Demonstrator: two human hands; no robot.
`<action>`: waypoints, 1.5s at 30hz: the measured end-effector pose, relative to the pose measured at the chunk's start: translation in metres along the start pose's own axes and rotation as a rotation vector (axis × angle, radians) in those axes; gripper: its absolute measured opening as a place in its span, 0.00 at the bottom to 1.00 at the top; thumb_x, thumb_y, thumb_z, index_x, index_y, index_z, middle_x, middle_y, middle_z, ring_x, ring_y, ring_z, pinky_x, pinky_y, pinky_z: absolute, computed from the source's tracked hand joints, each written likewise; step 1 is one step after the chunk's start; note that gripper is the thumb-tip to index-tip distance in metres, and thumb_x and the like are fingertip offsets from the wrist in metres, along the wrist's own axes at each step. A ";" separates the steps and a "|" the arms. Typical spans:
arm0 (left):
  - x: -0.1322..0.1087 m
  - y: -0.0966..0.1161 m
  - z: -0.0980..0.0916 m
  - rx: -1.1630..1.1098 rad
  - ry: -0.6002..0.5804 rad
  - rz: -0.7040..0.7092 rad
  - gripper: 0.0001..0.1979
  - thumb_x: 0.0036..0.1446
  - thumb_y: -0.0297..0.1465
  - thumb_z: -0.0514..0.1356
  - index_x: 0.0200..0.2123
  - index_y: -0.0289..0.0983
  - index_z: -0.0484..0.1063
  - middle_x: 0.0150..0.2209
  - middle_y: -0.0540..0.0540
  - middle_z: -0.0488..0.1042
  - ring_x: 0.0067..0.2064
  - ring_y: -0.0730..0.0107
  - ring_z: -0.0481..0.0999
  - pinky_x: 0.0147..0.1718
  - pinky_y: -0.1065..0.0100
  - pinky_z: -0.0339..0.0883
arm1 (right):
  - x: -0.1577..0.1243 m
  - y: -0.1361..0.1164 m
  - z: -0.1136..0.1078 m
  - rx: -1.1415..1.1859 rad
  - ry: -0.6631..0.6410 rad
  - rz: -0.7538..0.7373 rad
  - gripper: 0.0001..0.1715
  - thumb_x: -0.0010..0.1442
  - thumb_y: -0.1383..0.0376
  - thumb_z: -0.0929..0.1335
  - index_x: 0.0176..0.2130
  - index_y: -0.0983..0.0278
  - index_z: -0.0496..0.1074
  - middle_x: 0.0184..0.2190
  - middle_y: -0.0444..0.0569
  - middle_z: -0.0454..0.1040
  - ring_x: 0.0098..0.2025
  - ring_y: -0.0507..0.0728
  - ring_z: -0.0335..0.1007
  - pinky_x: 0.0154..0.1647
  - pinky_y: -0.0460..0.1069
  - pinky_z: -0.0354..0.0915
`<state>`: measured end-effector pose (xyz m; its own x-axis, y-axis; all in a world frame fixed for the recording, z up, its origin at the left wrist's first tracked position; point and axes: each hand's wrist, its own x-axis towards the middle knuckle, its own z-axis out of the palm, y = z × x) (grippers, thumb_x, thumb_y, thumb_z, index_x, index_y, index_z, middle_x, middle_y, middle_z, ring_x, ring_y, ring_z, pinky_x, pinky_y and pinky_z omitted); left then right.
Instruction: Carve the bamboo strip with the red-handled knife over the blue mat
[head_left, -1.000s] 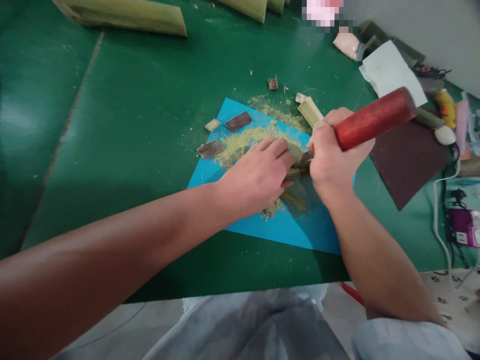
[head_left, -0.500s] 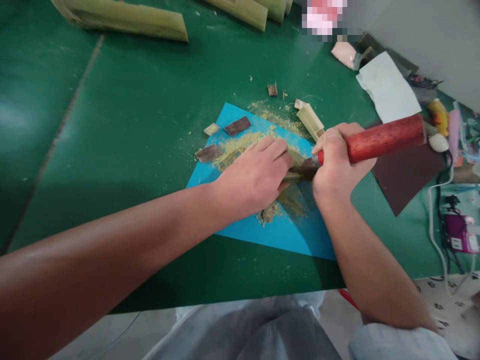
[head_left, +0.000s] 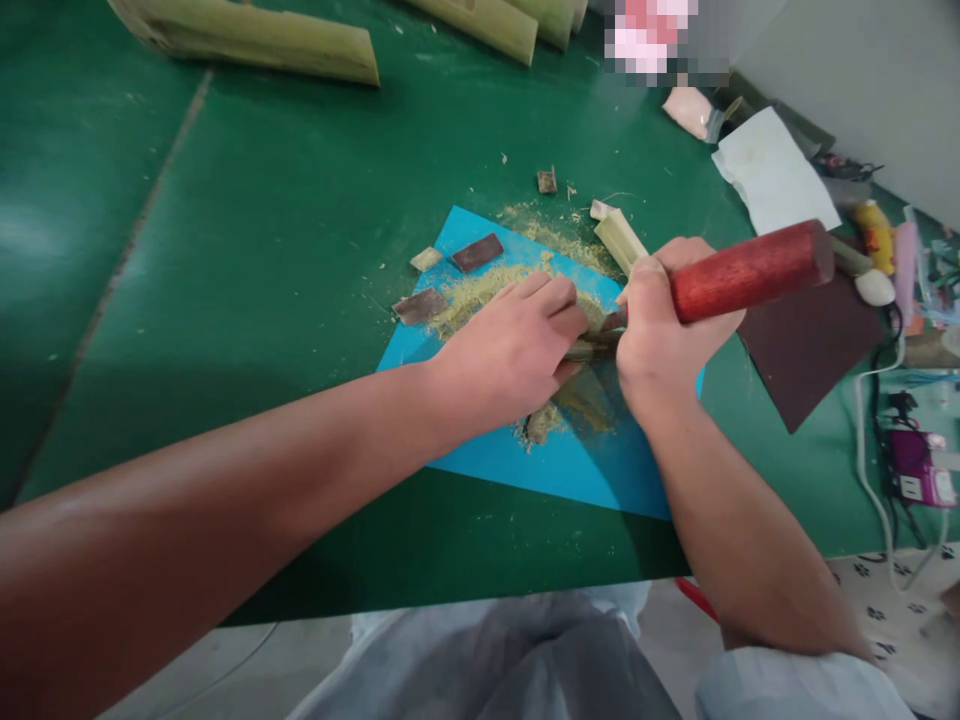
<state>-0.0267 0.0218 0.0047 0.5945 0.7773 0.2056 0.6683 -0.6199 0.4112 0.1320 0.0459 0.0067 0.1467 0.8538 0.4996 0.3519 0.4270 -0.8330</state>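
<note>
My left hand is closed around a small bamboo piece, whose end juts out toward my right hand; the rest is hidden under the fingers. Closed in my right hand is a tool with a thick red wooden handle. Its metal part is mostly covered by the hands, so I cannot tell its exact kind. Both hands are over a blue sheet strewn with pale yellow dust. A short bamboo length lies just beyond my right hand.
Dark brown scraps lie by the dust on the green table. Split bamboo lengths lie at the back. To the right are a brown sheet, white paper, a purple device and cables.
My right hand has moved slightly left with the red-handled tool, closer to my left hand. More of the handle's end face shows. My left hand has stayed nearly in place.
</note>
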 end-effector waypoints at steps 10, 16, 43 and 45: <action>0.002 0.000 -0.004 0.015 -0.042 -0.029 0.10 0.65 0.31 0.60 0.46 0.32 0.75 0.44 0.39 0.72 0.49 0.52 0.72 0.51 0.53 0.69 | -0.004 -0.001 0.005 0.003 0.129 -0.062 0.18 0.65 0.60 0.67 0.25 0.58 0.59 0.24 0.39 0.60 0.29 0.51 0.66 0.37 0.52 0.70; 0.002 0.000 -0.002 0.019 -0.032 -0.016 0.11 0.64 0.30 0.59 0.47 0.34 0.75 0.45 0.39 0.72 0.48 0.52 0.71 0.50 0.53 0.69 | 0.002 0.004 -0.002 0.072 0.091 -0.094 0.18 0.67 0.54 0.69 0.29 0.58 0.64 0.26 0.39 0.63 0.30 0.50 0.66 0.40 0.52 0.69; 0.001 0.001 -0.001 0.033 0.002 -0.001 0.09 0.63 0.30 0.58 0.43 0.34 0.76 0.44 0.39 0.73 0.46 0.53 0.72 0.46 0.55 0.68 | -0.001 -0.009 0.001 0.143 0.052 0.099 0.18 0.63 0.63 0.69 0.23 0.57 0.64 0.20 0.40 0.67 0.23 0.53 0.69 0.30 0.52 0.67; 0.001 0.001 -0.002 0.032 -0.009 -0.007 0.09 0.63 0.30 0.58 0.43 0.34 0.76 0.44 0.39 0.73 0.46 0.54 0.72 0.46 0.55 0.68 | -0.002 -0.009 0.001 0.168 0.051 0.107 0.17 0.63 0.64 0.69 0.23 0.57 0.64 0.19 0.40 0.67 0.22 0.53 0.68 0.28 0.51 0.66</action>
<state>-0.0262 0.0224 0.0070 0.5937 0.7807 0.1949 0.6861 -0.6177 0.3843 0.1277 0.0410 0.0133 0.2233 0.8824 0.4142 0.1732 0.3823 -0.9077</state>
